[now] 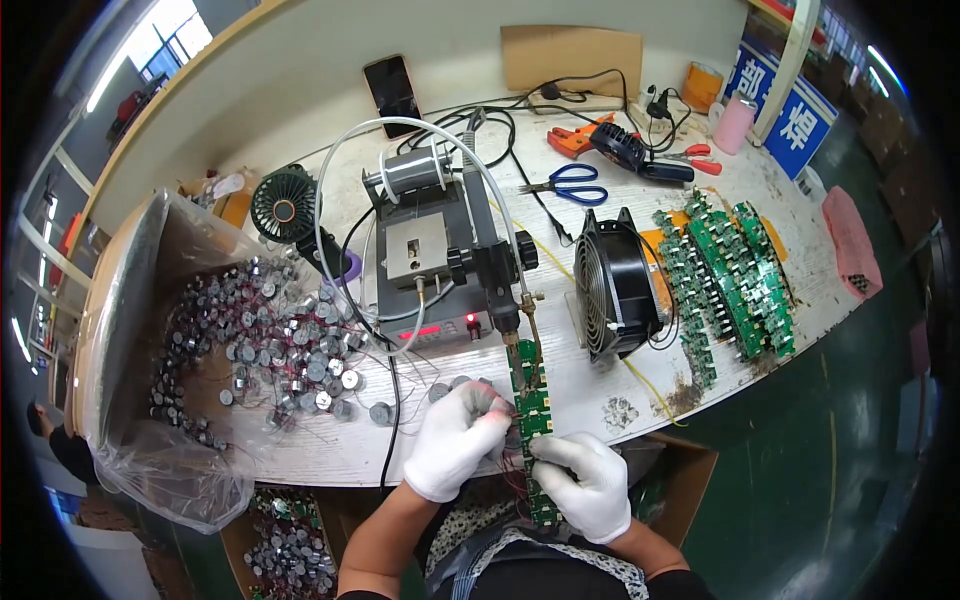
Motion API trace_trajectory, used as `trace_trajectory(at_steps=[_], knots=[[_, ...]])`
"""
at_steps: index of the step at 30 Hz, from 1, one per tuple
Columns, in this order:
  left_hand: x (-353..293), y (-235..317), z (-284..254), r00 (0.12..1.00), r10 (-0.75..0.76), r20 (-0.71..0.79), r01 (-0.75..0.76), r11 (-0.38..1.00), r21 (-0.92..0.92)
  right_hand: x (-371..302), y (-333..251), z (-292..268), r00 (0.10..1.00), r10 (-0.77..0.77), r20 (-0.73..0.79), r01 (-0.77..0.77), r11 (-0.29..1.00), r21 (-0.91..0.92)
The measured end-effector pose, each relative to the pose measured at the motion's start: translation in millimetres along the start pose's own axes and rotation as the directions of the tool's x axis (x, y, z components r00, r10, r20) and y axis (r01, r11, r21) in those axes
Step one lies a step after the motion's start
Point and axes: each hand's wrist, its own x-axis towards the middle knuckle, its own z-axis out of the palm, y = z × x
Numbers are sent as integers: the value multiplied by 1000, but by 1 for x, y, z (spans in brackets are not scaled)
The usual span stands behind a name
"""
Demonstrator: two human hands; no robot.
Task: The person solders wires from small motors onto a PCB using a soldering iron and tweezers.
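Note:
A long green circuit board strip [537, 400] runs toward me under the tip of a soldering iron [509, 318] fixed on a grey soldering machine [436, 250]. My right hand [585, 485], in a white glove, grips the strip's right edge with thumb and fingers. On the strip's left side my left hand [460, 440], gloved with bare fingertips showing, pinches a thin wire at the board, close below the iron. Thin red wires [512, 468] hang between the hands. Small round motors [465, 384] lie just beyond my left hand, partly hidden by it.
At left, a plastic-lined box [130, 330] spills many wired motors [300, 350] onto the table. A black fan [612, 285] stands right of the machine, beside several finished-looking board strips [730, 275]. Blue-handled scissors [575, 185], a phone [393, 95] and cables lie behind.

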Motion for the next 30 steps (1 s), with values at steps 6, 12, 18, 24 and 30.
trace_trajectory(at_steps=[6, 12, 18, 24, 30], knots=[[5, -1, 4, 999, 24, -34, -25, 1000, -20, 3, 1, 0, 1000, 31, -5, -31, 1000, -2], [6, 2, 9, 995, 33, -89, -38, 997, -61, 10, -6, 1, 997, 56, -45, -57, 998, -8], [6, 5, 12, 994, 41, -97, -47, 997, -68, 11, -4, 2, 997, 42, -67, -42, 999, 1], [3, 5, 13, 989, 98, -113, -103, 994, -35, 7, -4, 1, 998, 8, -62, -8, 1000, -5], [3, 2, 13, 983, 123, -133, -115, 991, 67, 6, 0, 1, 998, -1, -59, 0, 1000, -11]])
